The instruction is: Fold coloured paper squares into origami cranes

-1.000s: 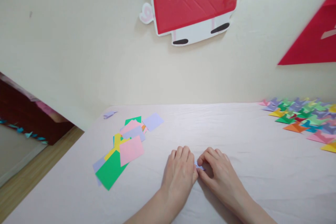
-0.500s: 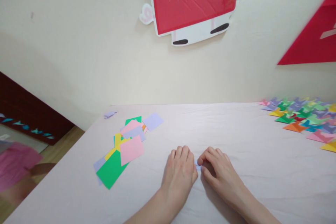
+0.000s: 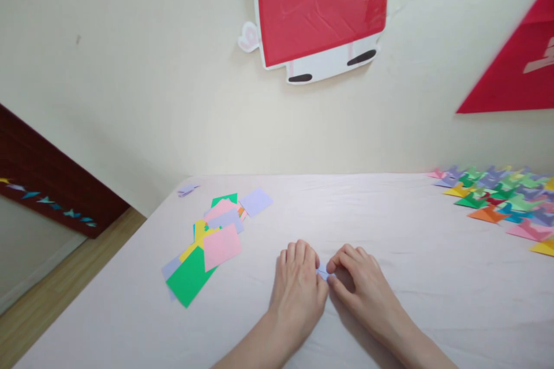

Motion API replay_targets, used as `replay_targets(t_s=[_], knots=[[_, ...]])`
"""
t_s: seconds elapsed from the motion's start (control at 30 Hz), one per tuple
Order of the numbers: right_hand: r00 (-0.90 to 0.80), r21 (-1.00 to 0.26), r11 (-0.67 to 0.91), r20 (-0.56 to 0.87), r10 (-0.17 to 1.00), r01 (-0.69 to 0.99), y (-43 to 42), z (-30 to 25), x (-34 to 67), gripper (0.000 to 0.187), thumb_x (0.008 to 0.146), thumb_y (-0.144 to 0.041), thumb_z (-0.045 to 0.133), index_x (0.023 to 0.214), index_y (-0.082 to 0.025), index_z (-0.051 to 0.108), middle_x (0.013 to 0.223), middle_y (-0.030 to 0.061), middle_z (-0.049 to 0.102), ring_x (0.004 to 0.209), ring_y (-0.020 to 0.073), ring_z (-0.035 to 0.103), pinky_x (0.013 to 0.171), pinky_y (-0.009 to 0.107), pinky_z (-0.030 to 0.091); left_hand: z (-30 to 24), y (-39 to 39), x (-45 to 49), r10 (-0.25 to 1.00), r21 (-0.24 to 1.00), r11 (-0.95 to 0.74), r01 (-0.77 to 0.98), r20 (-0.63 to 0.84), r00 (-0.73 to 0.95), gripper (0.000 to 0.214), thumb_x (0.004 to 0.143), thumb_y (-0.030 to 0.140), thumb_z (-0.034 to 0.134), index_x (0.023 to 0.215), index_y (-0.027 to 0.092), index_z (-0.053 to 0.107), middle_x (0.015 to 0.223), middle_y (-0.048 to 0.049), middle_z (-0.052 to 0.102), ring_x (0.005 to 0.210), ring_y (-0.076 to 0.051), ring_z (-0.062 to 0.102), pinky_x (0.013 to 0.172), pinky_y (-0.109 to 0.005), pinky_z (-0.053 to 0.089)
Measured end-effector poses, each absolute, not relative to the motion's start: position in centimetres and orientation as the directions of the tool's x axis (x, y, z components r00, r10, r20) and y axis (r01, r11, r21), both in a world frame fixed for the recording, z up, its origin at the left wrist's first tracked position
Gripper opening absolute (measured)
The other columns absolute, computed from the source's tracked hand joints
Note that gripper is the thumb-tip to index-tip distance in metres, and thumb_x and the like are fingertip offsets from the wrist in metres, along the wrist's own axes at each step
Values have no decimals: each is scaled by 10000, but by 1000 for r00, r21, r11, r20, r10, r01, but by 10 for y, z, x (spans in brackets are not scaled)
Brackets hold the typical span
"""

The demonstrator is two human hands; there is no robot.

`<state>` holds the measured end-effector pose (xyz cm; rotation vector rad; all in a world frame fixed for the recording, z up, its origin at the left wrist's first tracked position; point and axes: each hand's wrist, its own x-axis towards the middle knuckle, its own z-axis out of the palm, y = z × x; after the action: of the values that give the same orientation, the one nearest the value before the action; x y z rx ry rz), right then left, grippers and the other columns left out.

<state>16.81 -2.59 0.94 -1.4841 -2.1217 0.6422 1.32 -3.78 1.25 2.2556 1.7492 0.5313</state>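
A small folded piece of light purple origami paper (image 3: pixel 322 271) lies on the table between my two hands, mostly covered by them. My left hand (image 3: pixel 299 282) is closed over its left part, knuckles up, with the thumb along its near side. From the other side, my right hand (image 3: pixel 357 277) pinches the paper's right end between thumb and forefinger, the other fingers curled. How the paper is folded under the fingers cannot be made out.
Loose paper squares, such as a green one (image 3: pixel 190 278) and a pink one (image 3: pixel 222 247), overlap on the left. A purple folded piece (image 3: pixel 188 189) lies at the back left corner. Rows of colourful folded paper figures (image 3: pixel 504 199) stand at the right, by the wall (image 3: pixel 216 127).
A little more of the purple paper shows between the hands, which have barely moved. The view has shifted slightly, and a blurred pink shape at the lower left is gone from it.
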Motion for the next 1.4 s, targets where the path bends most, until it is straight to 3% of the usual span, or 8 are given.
replay_targets(t_s=[0.17, 0.4, 0.6, 0.77, 0.93, 1.07, 1.17, 1.4], knots=[[-307, -617, 308, 112, 945, 724, -25, 8, 169, 80, 819, -175, 545, 796, -227, 601, 881, 41, 624, 867, 234, 535, 775, 377, 362, 16, -38, 17, 974, 405, -223, 887, 124, 188, 128, 825, 130, 508, 910, 219, 473, 982, -25, 516, 944, -221, 453, 840, -386, 388], [-333, -630, 309, 85, 939, 712, -24, 11, 173, 198, 792, -85, 480, 841, -219, 618, 889, 39, 634, 876, 228, 533, 796, 385, 366, 15, -40, 10, 973, 428, -232, 873, 109, 205, 255, 777, 43, 470, 954, 226, 454, 1028, -25, 524, 973, -202, 472, 853, -352, 391], [-334, -631, 327, 112, 936, 704, -23, 6, 176, 189, 789, -106, 491, 839, -226, 629, 876, 34, 638, 864, 224, 540, 796, 378, 380, 14, -40, 6, 973, 444, -231, 866, 109, 204, 338, 747, -10, 453, 983, 233, 475, 1063, -25, 535, 1009, -185, 487, 867, -319, 401], [-348, -627, 357, 144, 927, 692, -25, 5, 177, 180, 814, -131, 487, 850, -233, 631, 892, 30, 644, 863, 220, 548, 800, 378, 385, 16, -45, 1, 950, 435, -312, 845, 174, 261, 344, 827, 25, 477, 1066, 264, 537, 1126, -14, 535, 1063, -181, 483, 897, -316, 404], [-345, -630, 365, 160, 925, 685, -26, 6, 178, 165, 819, -132, 494, 839, -223, 630, 894, 31, 644, 882, 220, 555, 814, 380, 389, 19, -43, -15, 880, 406, -474, 781, 221, 420, 283, 880, 156, 603, 1131, 287, 596, 1155, -8, 558, 1083, -182, 495, 920, -320, 415], [-368, -636, 379, 158, 916, 672, -28, 10, 179, 140, 837, -151, 513, 848, -227, 631, 901, 33, 644, 907, 225, 558, 835, 390, 397, 22, -37, -21, 835, 326, -549, 769, 241, 494, 215, 870, 212, 675, 1075, 270, 644, 1091, -2, 600, 1028, -175, 521, 884, -311, 430], [-391, -617, 416, 185, 902, 668, -31, 12, 178, 97, 835, -170, 573, 882, -234, 630, 932, 30, 642, 926, 224, 561, 847, 383, 408, 23, -36, -20, 822, 292, -566, 771, 269, 502, 149, 909, 229, 639, 1055, 255, 650, 1052, 6, 616, 989, -159, 530, 855, -292, 438], [-366, -518, 491, 330, 870, 701, -29, 5, 174, 117, 900, -191, 561, 792, -214, 599, 824, 33, 631, 806, 213, 552, 754, 345, 431, 21, -36, -14, 816, 399, -571, 717, 366, 447, 151, 981, 259, 529, 915, 214, 657, 932, -5, 654, 917, -163, 549, 831, -303, 424]])
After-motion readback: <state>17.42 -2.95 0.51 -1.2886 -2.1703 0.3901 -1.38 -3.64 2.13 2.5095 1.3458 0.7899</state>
